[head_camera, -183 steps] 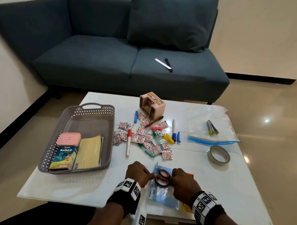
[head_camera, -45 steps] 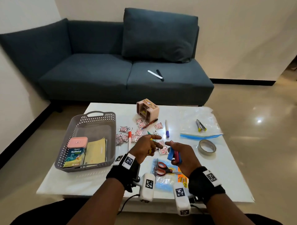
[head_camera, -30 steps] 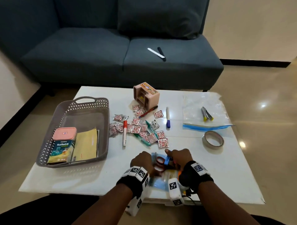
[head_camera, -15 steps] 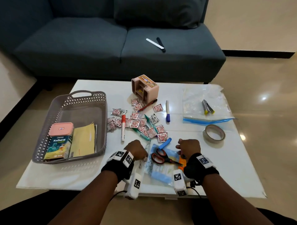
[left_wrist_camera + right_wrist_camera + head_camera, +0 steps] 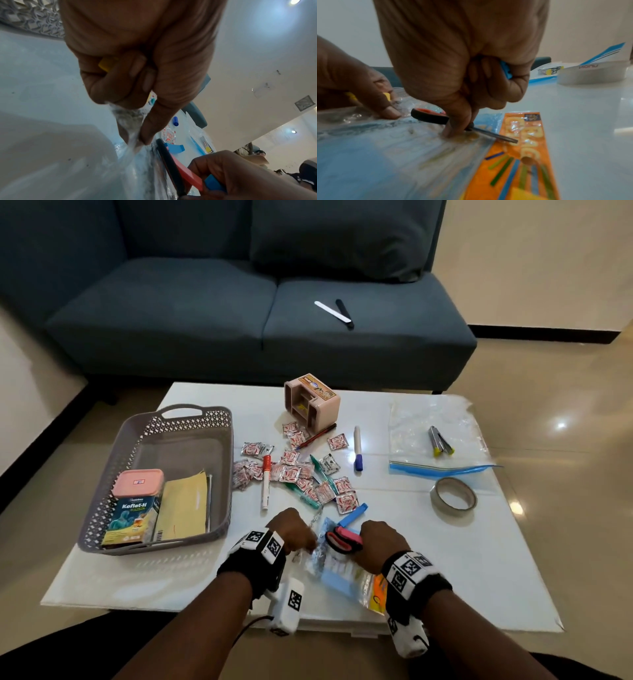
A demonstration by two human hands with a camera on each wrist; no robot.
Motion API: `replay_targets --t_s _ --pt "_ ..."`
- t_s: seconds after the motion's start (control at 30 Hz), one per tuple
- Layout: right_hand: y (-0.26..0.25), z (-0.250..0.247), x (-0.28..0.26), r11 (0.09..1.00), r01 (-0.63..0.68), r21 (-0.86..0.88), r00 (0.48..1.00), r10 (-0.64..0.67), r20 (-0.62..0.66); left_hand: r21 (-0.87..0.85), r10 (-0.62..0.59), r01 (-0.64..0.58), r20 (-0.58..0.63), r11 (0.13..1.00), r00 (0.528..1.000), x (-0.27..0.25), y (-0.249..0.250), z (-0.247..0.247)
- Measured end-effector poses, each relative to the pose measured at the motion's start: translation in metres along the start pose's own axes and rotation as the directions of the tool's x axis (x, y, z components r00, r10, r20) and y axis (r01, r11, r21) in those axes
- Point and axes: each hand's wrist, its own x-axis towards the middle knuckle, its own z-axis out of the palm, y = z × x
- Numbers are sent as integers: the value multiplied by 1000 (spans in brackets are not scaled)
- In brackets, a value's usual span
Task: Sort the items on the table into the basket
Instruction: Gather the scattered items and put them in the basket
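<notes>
A clear zip bag [image 5: 337, 571] lies at the table's near edge with an orange packet [image 5: 522, 155] inside. Red-and-black scissors [image 5: 342, 540] lie on top of it. My left hand [image 5: 301, 537] pinches the bag's edge [image 5: 133, 147] between thumb and forefinger and keeps a yellow piece [image 5: 106, 65] in its curled fingers. My right hand [image 5: 373, 537] grips the scissors [image 5: 429, 117] near their pivot, with a blue piece [image 5: 506, 71] tucked in its curled fingers. The grey basket [image 5: 150, 433] stands to the left, holding a pink-lidded box [image 5: 137, 482], a Koflet carton and a yellow envelope.
Candy sachets [image 5: 294, 474], a red marker [image 5: 265, 484], a blue marker [image 5: 357, 453] and a blue clip [image 5: 352, 515] lie mid-table. A pink holder [image 5: 311, 402] stands behind them. A second zip bag [image 5: 435, 440] and a tape roll [image 5: 452, 498] are at the right.
My right hand has moved left onto the scissors and taken hold of them, tipping their handles up. My left hand has shifted right to pinch the bag's edge.
</notes>
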Motion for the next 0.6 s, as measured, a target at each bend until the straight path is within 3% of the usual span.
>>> replay_targets --t_s 0.17,0.33,0.47,0.6 --pt "18 -8 2 999 -52 -18 994 50 -99 159 2 -4 10 987 1000 3 -3 -6" --pt "45 -14 3 990 -136 28 985 138 -99 373 64 19 -208 928 976 -1 -15 -24" --pt "56 -20 8 986 -156 61 988 155 25 284 82 -21 -202 959 976 -9 -11 -40" --pt "54 -22 14 982 -166 95 986 168 -16 195 121 -103 -81 975 989 -19 2 -52"
